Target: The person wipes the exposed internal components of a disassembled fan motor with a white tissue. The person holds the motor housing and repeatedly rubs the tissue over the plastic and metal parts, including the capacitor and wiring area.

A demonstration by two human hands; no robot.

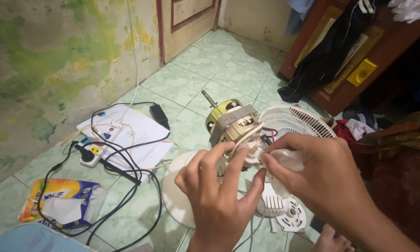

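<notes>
1. The left hand [214, 193] sits at 6 o'clock in the view, fingers spread and curled up against the white housing below the fan motor [232, 123]; its fingertips press on that plastic, a loose hold rather than a clenched fist.
2. The right hand [320, 175] comes in from 4 o'clock and pinches a white tissue [291, 161] between thumb and fingers, pressing it to the same housing just beside the left fingertips.
3. The motor stands near the centre of the view on the floor [205, 77], its yellow-and-grey body bare, with a metal shaft [209, 99] sticking up toward 11 o'clock.
4. A white fan grille [296, 120] lies at 2 o'clock from the motor, partly behind the right hand.
5. A round white base [177, 186] lies under the left hand, at 7 o'clock from the motor.
6. A small white vented part [284, 212] lies on the floor under the right hand.
7. At 9 o'clock from the motor, sheets of paper [135, 130] carry a white power strip [94, 151], with black cables [126, 186] looping toward 7 o'clock.
8. A yellow tissue pack [60, 200] lies at 8 o'clock, near the lower left edge.
9. A dark wooden cabinet [345, 88] stands at 1 o'clock, dark clothes [327, 51] hanging over its front.
</notes>
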